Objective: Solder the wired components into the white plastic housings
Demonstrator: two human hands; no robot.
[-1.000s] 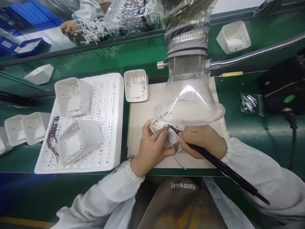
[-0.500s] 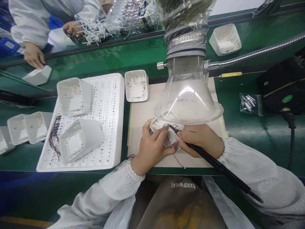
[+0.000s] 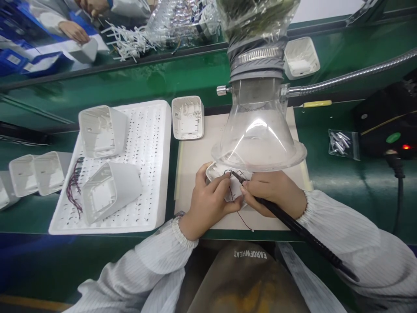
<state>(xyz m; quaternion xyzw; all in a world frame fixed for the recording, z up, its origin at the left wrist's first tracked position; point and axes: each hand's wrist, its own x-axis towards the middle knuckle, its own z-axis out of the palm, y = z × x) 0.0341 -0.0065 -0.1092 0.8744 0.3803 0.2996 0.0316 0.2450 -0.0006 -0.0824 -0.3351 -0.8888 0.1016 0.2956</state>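
My right hand is closed round the black handle of a soldering iron. The iron's tip points up and left into a white plastic housing lying on the beige mat. My left hand grips that housing, with its index fingertip beside a small dark loop of wire at the iron's tip. A thin dark red wire trails from the housing toward the mat's front edge. A clear fume hood hangs just above and partly covers the housing; my fingers hide more of it.
On the left, a white foam tray carries two housings and a bundle of wires. Another housing stands behind the mat. To the right are a bag of metal pieces and a black unit. A co-worker's hand is across the bench.
My hands and the iron hold almost still. The co-worker's hands and their white housing have moved up and right. The back-right housing has shifted left; a red light now glows on the black unit.
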